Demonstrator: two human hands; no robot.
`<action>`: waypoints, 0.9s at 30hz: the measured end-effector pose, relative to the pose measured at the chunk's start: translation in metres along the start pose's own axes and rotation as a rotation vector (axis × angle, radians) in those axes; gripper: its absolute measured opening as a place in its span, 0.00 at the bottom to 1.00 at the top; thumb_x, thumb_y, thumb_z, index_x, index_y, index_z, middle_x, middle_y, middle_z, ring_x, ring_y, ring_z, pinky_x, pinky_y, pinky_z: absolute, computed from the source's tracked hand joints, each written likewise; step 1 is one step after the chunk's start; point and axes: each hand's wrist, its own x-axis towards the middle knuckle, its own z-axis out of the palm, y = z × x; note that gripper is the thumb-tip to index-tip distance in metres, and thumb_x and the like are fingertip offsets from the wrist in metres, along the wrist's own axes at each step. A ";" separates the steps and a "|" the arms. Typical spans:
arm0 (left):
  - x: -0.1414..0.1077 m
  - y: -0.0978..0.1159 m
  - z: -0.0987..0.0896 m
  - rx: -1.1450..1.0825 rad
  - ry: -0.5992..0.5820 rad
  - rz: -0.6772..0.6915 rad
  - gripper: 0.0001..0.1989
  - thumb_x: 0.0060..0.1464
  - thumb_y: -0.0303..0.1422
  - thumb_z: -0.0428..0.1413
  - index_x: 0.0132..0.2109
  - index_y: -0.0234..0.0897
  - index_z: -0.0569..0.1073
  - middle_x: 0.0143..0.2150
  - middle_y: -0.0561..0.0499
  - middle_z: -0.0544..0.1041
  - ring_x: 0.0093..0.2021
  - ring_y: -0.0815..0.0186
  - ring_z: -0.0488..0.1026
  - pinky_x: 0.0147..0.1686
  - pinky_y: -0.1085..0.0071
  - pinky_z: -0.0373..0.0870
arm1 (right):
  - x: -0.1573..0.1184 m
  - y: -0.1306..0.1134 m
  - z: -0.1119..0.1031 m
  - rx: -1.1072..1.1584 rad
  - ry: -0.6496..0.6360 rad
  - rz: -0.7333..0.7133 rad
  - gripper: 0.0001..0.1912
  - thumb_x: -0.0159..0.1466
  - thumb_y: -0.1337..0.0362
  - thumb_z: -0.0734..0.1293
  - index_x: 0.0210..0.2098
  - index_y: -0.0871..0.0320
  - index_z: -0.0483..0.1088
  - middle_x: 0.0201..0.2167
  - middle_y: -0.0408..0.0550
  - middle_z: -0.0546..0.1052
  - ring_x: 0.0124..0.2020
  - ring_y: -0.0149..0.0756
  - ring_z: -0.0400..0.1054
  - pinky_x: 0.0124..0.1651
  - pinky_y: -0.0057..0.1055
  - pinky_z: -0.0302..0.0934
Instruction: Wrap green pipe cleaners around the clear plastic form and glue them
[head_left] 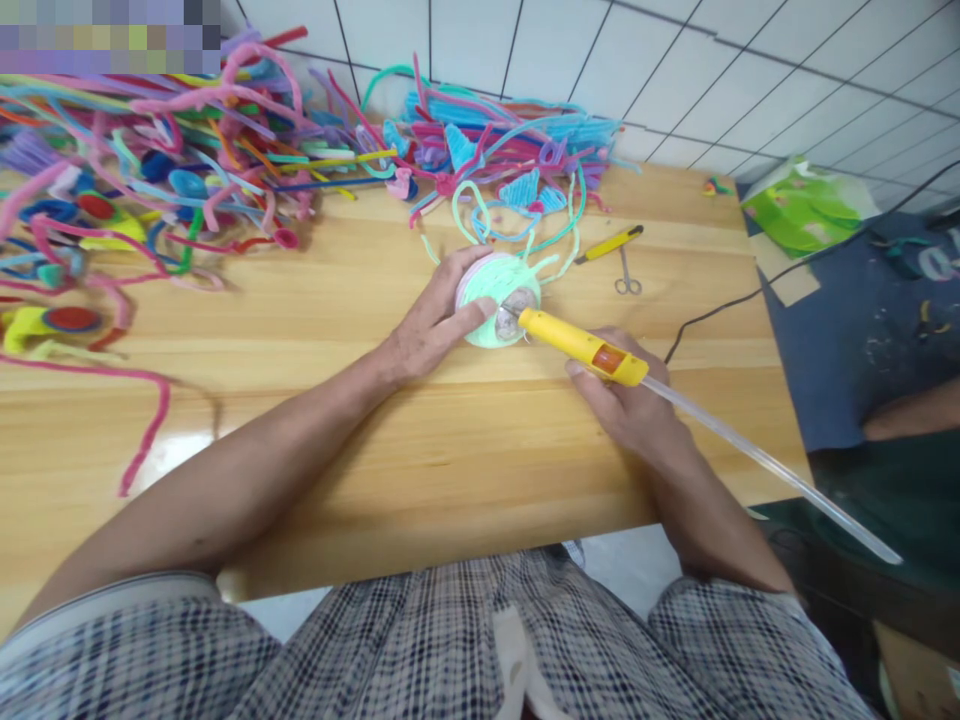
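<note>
My left hand (pixel 442 310) holds a round ball (pixel 487 285) wrapped in mint-green and pale pink fuzzy stems, its thumb pressed on the front. A greyish patch on the ball's right side is uncovered. Several green and blue stem ends stick up and out behind it. In my right hand (pixel 630 390) is a yellow glue gun (pixel 577 345), fingers wrapped round its body. The gun's tip meets the ball beside my left thumb, at the grey patch. A long clear glue stick (pixel 780 470) runs out of the gun's back end.
Colourful fuzzy stems (pixel 225 180) heap up at the left and back of the wooden table (pixel 450 440). A yellow cutter (pixel 611 243) and small scissors (pixel 627 280) lie behind the gun. A black cable (pixel 720 303) crosses the right side, near a green bag (pixel 806 210). Another person's arm (pixel 915 410) shows far right.
</note>
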 end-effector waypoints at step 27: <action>0.001 -0.001 -0.002 0.012 -0.018 0.012 0.36 0.76 0.63 0.56 0.79 0.53 0.65 0.79 0.43 0.72 0.77 0.41 0.72 0.82 0.39 0.68 | -0.001 0.004 0.008 0.012 0.098 0.024 0.10 0.74 0.60 0.70 0.55 0.46 0.76 0.44 0.47 0.85 0.43 0.47 0.83 0.46 0.44 0.81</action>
